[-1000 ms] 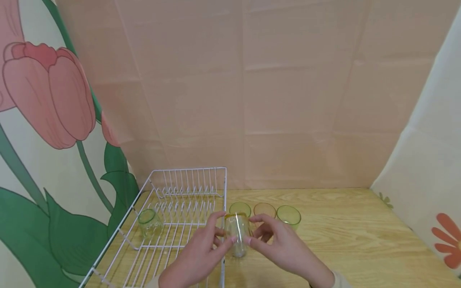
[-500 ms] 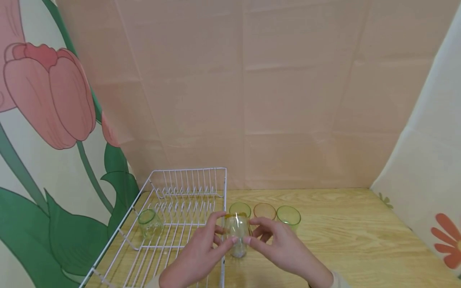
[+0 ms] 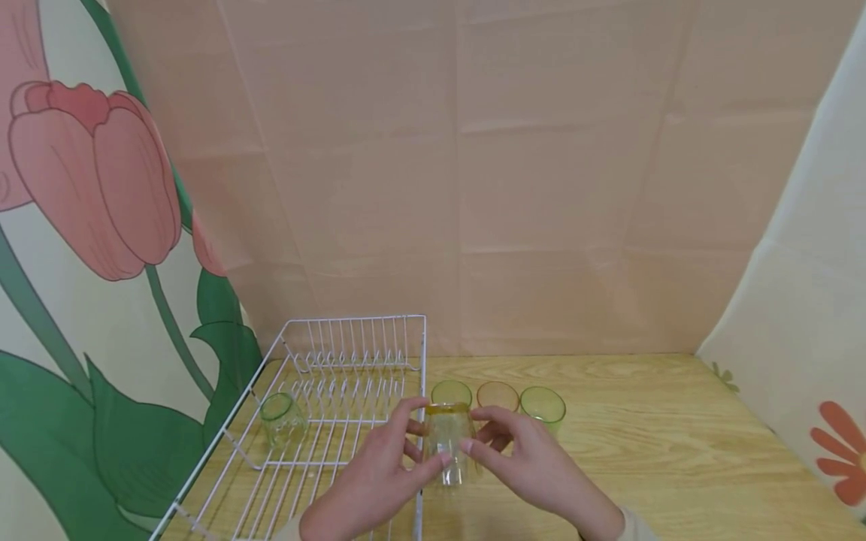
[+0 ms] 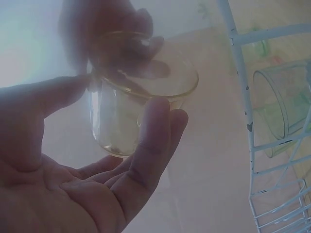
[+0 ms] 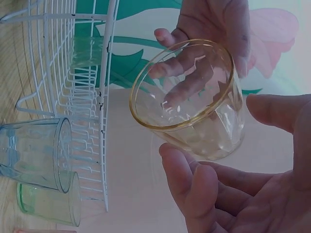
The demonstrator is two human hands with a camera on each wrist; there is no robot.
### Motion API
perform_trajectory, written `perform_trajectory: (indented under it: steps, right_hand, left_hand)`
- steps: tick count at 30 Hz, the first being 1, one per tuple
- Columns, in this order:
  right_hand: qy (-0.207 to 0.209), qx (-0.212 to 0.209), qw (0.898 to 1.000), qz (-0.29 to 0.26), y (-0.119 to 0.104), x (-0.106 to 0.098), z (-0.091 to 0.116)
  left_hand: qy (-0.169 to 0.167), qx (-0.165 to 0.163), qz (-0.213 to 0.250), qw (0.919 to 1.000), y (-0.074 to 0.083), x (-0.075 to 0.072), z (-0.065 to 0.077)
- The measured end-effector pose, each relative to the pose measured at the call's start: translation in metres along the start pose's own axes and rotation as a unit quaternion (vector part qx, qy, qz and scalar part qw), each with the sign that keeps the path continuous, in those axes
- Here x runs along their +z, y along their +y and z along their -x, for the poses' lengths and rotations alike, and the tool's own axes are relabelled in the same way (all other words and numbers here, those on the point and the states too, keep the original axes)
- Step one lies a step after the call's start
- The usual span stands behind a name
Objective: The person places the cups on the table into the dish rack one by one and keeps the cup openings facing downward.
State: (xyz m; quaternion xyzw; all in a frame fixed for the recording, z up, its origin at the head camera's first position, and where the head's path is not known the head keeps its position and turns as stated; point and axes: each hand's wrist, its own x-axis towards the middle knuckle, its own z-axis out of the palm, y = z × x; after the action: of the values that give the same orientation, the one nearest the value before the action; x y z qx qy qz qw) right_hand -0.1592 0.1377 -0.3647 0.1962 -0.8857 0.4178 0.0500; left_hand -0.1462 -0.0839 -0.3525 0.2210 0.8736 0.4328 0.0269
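Nudged slightly toward five o'clock since the earlier frame, an amber-rimmed glass (image 3: 449, 432) shows short glints low on its faceted wall where one long streak shone a second ago. Clear of the wood-grain table (image 3: 643, 421), it is held rim uppermost between two hands, just off the three o'clock edge of a white wire rack (image 3: 355, 318) as the head camera sees it. Reading the clock from that glass, the left hand (image 3: 382, 466) grips from nine o'clock, its thumb and fingers bent around the wall; the right hand (image 3: 531, 462) meets it from three o'clock, pinching narrowly with thumb and fingertips. Both wrists emerge from cream sleeves (image 3: 639, 526). Inside the rack, at nine o'clock, sits a lone green tumbler (image 3: 283, 432). Behind the hands, a pale green glass (image 3: 451, 392) stands at twelve, an orange glass (image 3: 497, 396) near one, and a bright green glass (image 3: 543, 409) at two. From the right wrist, a bluish glass (image 5: 34, 153) appears toward eight. Pinkish-tan sheeting (image 3: 514, 195) rises at twelve, a large printed tulip (image 3: 128, 180) blooms at ten, and a red printed flower (image 3: 846, 451) marks three.
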Motion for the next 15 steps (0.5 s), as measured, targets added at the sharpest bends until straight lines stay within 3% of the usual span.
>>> perform_trajectory:
  steps: [15]
  right_hand:
    - [-0.006,0.001,1.000,-0.002,0.0006,-0.0007,0.0007]
  left_hand:
    - [0.005,-0.002,-0.001,1.0000,0.0020,0.0017,-0.0005]
